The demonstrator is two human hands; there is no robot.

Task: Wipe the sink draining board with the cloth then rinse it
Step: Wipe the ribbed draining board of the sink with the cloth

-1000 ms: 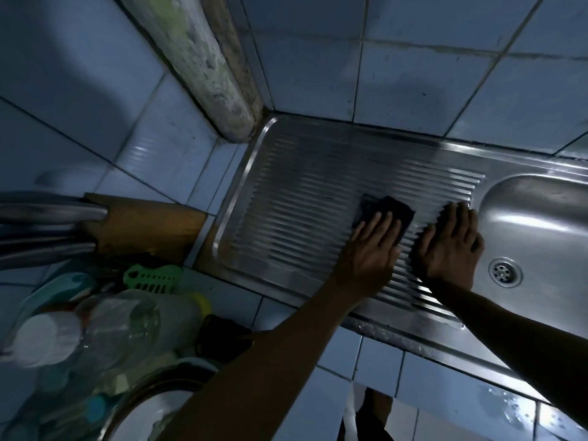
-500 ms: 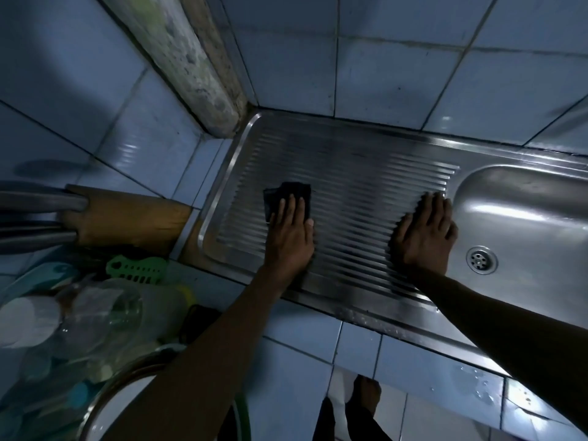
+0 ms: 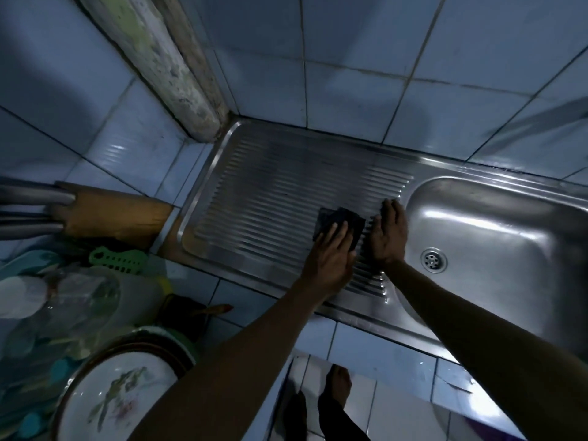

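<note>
The ribbed steel draining board (image 3: 270, 192) lies left of the sink basin (image 3: 496, 237) with its round drain (image 3: 433, 260). A dark cloth (image 3: 334, 222) lies flat on the board's right part. My left hand (image 3: 331, 259) presses down on the cloth, fingers spread over its near half. My right hand (image 3: 389, 232) rests flat on the ribs just right of the cloth, next to the basin's left rim, holding nothing.
A wooden knife block (image 3: 111, 213) with steel handles sits left of the board. A green plastic piece (image 3: 117, 257), clear containers (image 3: 79, 297) and a patterned plate (image 3: 117, 399) crowd the lower left. Tiled walls and a rough pillar (image 3: 171, 65) close the back.
My left hand has slid the cloth rightward across the board, from the left-middle ribs to beside my right hand. The right hand has stayed by the basin.
</note>
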